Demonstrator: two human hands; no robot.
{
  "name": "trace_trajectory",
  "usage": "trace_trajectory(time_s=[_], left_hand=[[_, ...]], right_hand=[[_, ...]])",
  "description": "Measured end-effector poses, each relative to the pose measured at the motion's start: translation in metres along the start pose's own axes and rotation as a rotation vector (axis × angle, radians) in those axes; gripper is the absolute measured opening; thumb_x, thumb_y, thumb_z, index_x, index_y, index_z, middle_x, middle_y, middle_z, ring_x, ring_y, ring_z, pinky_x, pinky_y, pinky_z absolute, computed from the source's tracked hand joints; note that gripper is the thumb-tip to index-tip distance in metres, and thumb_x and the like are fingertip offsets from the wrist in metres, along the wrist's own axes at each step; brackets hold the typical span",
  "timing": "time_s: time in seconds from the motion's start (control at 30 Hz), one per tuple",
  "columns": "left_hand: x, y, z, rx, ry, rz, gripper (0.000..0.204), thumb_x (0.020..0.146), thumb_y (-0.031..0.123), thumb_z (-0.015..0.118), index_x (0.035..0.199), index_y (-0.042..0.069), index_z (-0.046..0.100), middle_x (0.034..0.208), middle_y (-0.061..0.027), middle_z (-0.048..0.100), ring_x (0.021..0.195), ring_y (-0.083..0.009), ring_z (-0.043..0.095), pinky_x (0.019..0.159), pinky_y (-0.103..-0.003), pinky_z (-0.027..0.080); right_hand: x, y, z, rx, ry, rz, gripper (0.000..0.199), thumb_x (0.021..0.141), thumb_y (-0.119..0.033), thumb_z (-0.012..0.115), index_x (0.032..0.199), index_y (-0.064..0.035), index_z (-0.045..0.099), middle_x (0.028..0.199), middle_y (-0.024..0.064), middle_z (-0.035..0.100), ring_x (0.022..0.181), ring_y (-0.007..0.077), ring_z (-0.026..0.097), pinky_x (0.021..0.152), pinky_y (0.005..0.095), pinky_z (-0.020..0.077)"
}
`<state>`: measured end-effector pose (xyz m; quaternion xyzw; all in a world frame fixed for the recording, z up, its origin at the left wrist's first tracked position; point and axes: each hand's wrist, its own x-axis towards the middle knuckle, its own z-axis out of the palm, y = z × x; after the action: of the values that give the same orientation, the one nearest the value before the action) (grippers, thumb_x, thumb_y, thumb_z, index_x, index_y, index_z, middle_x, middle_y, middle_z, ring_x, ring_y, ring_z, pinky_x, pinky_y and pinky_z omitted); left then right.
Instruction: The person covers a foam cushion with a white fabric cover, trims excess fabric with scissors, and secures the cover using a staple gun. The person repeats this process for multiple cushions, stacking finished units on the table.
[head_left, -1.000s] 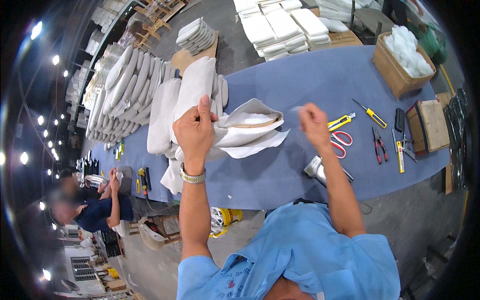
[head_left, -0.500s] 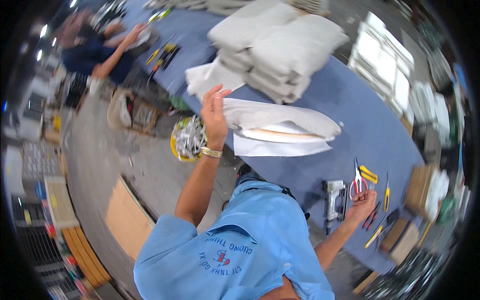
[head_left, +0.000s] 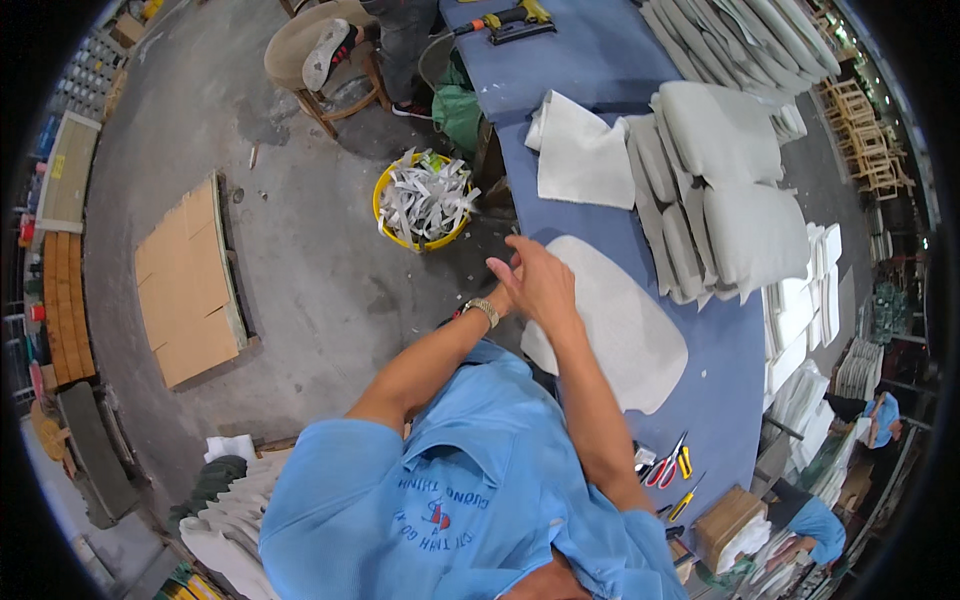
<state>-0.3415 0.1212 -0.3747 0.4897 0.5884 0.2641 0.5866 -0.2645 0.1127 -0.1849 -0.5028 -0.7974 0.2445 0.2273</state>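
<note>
My right hand (head_left: 545,285) is raised at the near edge of the blue table, thumb and forefinger spread apart, with nothing visible between them. It crosses in front of my left hand (head_left: 503,297), which wears a gold watch (head_left: 483,311) at the wrist; the left fingers are mostly hidden. Under and beside my right forearm, a light grey rounded seat panel (head_left: 630,335) lies flat on the table (head_left: 715,365). A folded white cloth (head_left: 583,160) rests farther back, next to a stack of grey padded cushions (head_left: 745,190).
A yellow tub (head_left: 385,215) full of white strips stands on the floor left of the table. Red-handled scissors (head_left: 662,472), a yellow cutter (head_left: 685,461) and a yellow screwdriver (head_left: 686,502) lie at the table's right end. Cardboard (head_left: 185,280) lies on the floor.
My view has swung left. The right hand has left the scissors and come over to the left hand. The grey panel, previously propped up by my left hand, lies flat.
</note>
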Motion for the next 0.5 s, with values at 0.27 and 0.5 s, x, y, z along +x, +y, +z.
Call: trace_trajectory(time_s=[0.27,0.5], left_hand=[[-0.028,-0.008,-0.032,-0.303,-0.324,-0.279,0.072,0.103,0.062,0.05,0.149,0.006,0.053,0.137,-0.0143,0.065,0.121,-0.0242,0.064,0.101,-0.041,0.052],[-0.041,-0.014,-0.07,0.168,-0.045,0.005,0.039,0.106,0.024,0.061,0.131,-0.005,0.065,0.122,-0.014,0.072,0.106,-0.0197,0.068,0.094,-0.035,0.053]], right_hand=[[-0.104,0.106,-0.052,0.221,0.146,0.714,0.022,0.099,-0.024,0.068,0.093,-0.0037,0.073,0.08,0.0081,0.073,0.067,0.0146,0.067,0.063,0.0296,0.0527],[-0.33,0.109,-0.026,0.355,0.776,1.25,0.024,0.098,-0.025,0.067,0.096,-0.0022,0.073,0.077,0.0032,0.071,0.065,0.0108,0.063,0.061,0.0282,0.0519]])
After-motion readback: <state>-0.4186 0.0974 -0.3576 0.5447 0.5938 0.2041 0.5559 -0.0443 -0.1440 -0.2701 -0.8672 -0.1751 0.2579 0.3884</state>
